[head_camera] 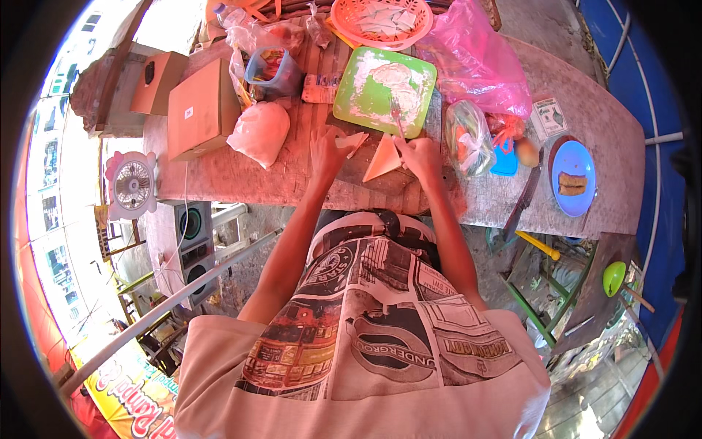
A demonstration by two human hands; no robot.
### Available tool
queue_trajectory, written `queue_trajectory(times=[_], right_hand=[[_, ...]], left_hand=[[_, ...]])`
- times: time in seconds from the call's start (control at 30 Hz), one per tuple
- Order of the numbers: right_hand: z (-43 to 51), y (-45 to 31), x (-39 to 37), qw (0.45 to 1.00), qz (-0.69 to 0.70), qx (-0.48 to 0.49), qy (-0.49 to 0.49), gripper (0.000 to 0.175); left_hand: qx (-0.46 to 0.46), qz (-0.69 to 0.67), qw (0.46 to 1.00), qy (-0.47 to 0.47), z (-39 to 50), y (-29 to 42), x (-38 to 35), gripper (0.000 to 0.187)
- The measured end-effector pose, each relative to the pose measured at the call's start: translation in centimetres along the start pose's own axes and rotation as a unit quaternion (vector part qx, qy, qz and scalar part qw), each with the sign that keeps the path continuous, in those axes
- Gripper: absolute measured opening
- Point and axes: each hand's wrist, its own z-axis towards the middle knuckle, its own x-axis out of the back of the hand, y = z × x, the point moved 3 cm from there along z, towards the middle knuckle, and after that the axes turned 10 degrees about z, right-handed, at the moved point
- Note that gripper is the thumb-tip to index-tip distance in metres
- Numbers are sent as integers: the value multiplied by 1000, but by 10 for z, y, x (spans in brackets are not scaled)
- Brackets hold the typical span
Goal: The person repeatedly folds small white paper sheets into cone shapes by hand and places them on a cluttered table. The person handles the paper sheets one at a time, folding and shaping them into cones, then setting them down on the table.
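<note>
Between finger and thumb, my left hand (326,148) holds a small pale triangular piece (354,144), probably food. My right hand (421,153) grips the edge of a larger pale triangle (384,159) with an orange tint. Both pieces are above a dark wooden board (356,178) near the table's front edge. Just beyond my hands sits a green square tray (343,90), smeared with white paste (392,77). A fork (396,112) rests in the tray, its handle reaching toward my right hand.
An orange perforated basket (335,19) of pale triangles stands behind the tray. Left are a white-filled bag (260,131), a tub (274,68) and a cardboard box (200,110). Right are a pink plastic bag (477,60), a bag of vegetables (469,140), a large knife (526,192) and a blue plate (573,156).
</note>
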Motion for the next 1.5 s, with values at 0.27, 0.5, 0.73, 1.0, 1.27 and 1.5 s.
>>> queue_trajectory(times=[0.27, 0.5, 0.73, 1.0, 1.27, 1.5], right_hand=[[20, -3, 5, 993, 44, 111, -9, 28], [26, -29, 35, 979, -67, 166, 96, 26], [37, -50, 23, 982, -77, 160, 58, 42], [50, -52, 10, 946, -236, 218, 49, 51], [49, -58, -10, 971, -156, 179, 26, 46], [79, -56, -7, 972, 55, 224, 43, 38]], left_hand=[[168, -221, 960, -26, -7, -15, 5, 13], [275, -525, 805, -4, 23, -30, 17, 18], [120, -422, 898, -23, 39, -19, 13, 32], [216, -486, 844, -72, 32, -3, -1, 36], [206, -462, 858, -85, 34, -8, -13, 36], [233, -437, 865, -76, 34, -2, -18, 31]])
